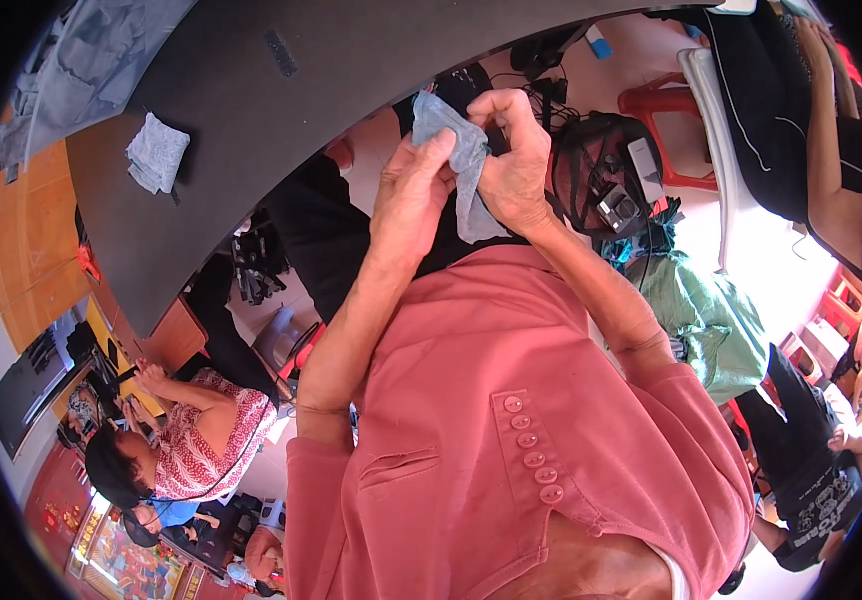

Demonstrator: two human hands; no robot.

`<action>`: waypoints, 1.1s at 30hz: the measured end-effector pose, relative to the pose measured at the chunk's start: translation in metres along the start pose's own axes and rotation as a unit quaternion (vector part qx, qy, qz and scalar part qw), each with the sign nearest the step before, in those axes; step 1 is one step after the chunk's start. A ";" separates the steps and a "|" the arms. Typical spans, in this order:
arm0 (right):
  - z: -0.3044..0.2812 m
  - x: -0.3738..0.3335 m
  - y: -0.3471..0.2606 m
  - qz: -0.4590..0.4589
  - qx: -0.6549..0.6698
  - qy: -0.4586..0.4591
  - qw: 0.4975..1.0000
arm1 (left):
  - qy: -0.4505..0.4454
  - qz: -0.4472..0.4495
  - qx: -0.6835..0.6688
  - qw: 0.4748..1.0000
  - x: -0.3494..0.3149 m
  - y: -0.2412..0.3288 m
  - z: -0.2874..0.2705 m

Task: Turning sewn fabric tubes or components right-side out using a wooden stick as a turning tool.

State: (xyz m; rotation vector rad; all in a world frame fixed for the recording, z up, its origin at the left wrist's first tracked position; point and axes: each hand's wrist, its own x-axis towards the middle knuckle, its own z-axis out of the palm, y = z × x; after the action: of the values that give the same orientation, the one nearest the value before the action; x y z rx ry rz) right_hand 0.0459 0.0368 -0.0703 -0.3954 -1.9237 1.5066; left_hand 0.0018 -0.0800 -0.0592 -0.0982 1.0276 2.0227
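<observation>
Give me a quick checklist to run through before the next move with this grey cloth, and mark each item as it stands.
1. Left hand grips the grey cloth: ok.
2. Right hand pinches the cloth's upper edge: ok.
3. Cloth held off the dark table: ok.
4. Cloth spread flat: not ok, it hangs bunched.
5. Folded grey cloth lies apart on the table: ok.
6. Cloth's far side clean: cannot tell.

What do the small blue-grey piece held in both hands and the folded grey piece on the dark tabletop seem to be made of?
The blue-grey piece, pinched between left hand and right hand, looks like soft, matte woven cloth: it drapes limply and creases. The folded grey piece on the dark tabletop also looks like fabric, perhaps a speckled knit, with soft rumpled edges; the weave is too small to confirm.
</observation>
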 end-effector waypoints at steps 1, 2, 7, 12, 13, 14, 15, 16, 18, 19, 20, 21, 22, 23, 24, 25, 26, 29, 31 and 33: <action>0.000 0.002 0.000 -0.001 0.000 0.000 1.000 | 0.021 0.028 0.020 0.999 -0.003 -0.006 0.005; -0.001 0.004 0.001 -0.006 -0.020 -0.003 1.000 | 0.043 0.056 0.040 0.997 -0.005 -0.009 0.008; -0.007 0.008 -0.002 -0.027 -0.037 -0.070 0.997 | 0.019 0.043 0.086 0.995 -0.008 0.000 -0.001; -0.002 0.002 0.002 -0.021 0.007 -0.074 0.997 | 0.017 0.017 0.078 0.997 -0.007 0.007 0.006; -0.001 0.000 0.002 -0.021 0.007 -0.075 0.997 | 0.018 0.017 0.077 0.997 -0.007 0.007 0.011; 0.000 -0.002 0.002 -0.012 0.003 -0.084 0.996 | 0.066 0.031 0.074 0.995 -0.006 0.007 0.017; 0.000 -0.002 0.003 -0.004 0.000 -0.092 0.996 | 0.115 0.044 0.070 0.990 -0.006 0.006 0.020; 0.000 -0.001 0.002 -0.004 0.000 -0.093 0.996 | 0.115 0.044 0.069 0.990 -0.006 0.004 0.015; 0.000 0.004 0.000 -0.032 0.013 -0.073 0.997 | 0.127 0.131 0.278 0.943 -0.008 0.000 -0.001; 0.001 0.007 0.001 -0.031 0.013 -0.072 0.997 | 0.126 0.130 0.278 0.943 -0.010 0.004 0.000; 0.002 0.010 0.003 -0.068 0.012 -0.058 0.996 | 0.113 0.132 0.349 0.921 -0.013 0.008 0.002; 0.003 0.011 0.004 -0.106 0.012 -0.045 0.993 | 0.098 0.132 0.419 0.893 -0.016 0.011 0.004; 0.003 0.011 0.004 -0.106 0.012 -0.045 0.993 | 0.098 0.133 0.418 0.893 -0.017 0.011 0.001; 0.003 0.011 0.004 -0.103 0.014 -0.051 0.993 | 0.081 0.140 0.418 0.894 -0.017 0.009 -0.003; 0.003 0.011 0.004 -0.099 0.016 -0.057 0.993 | 0.064 0.148 0.417 0.894 -0.017 0.008 -0.005; 0.004 0.010 0.004 -0.098 0.016 -0.057 0.993 | 0.064 0.147 0.417 0.894 -0.017 0.009 -0.003; 0.005 0.009 0.004 -0.093 0.012 -0.052 0.994 | 0.100 0.130 0.378 0.911 -0.015 0.011 0.001; 0.006 0.007 0.002 -0.090 0.011 -0.055 0.994 | 0.126 0.108 0.238 0.957 -0.005 0.010 0.007; 0.005 0.007 0.000 -0.093 0.013 -0.062 0.994 | 0.115 0.102 0.136 0.979 -0.003 0.011 0.007; 0.003 0.009 -0.003 -0.071 -0.017 -0.054 0.996 | 0.091 0.199 0.402 0.889 -0.006 0.018 0.003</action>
State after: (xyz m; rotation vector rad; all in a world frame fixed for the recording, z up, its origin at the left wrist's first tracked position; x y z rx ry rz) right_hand 0.0374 0.0391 -0.0648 -0.1909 -2.0192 1.4305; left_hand -0.0061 -0.0875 -0.0439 0.4020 2.0639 1.7780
